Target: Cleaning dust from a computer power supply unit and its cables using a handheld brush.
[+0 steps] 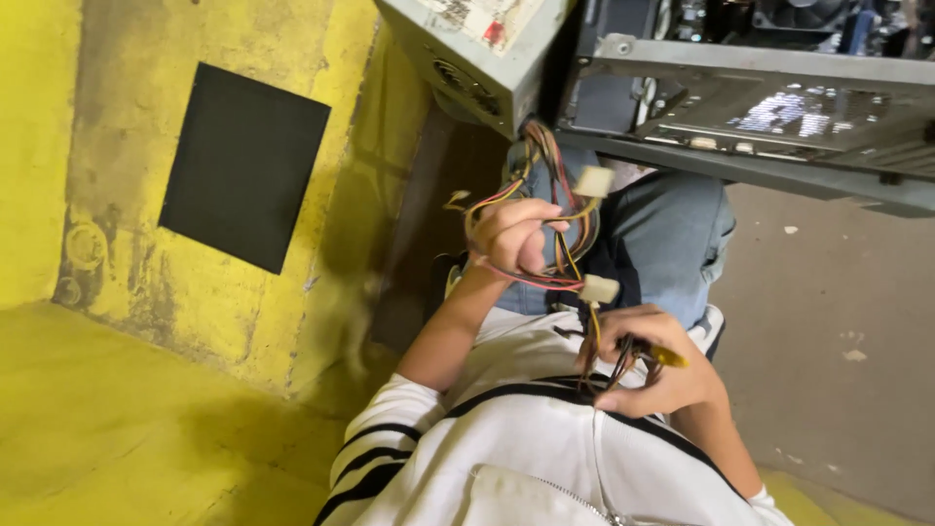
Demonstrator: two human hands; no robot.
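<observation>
The left hand (pixel 514 237) closes around a bundle of coloured wires (pixel 560 209) hanging from the grey power supply unit (pixel 466 60) beside the open computer case (pixel 750 93), while the right hand (pixel 654 362) pinches the wires' lower ends, white plastic connectors (pixel 598 288) dangling between both hands.

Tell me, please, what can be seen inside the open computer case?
Inside the computer case, a perforated metal tray and part of a dark fan show. The case frame and picture edge hide the rest.
</observation>
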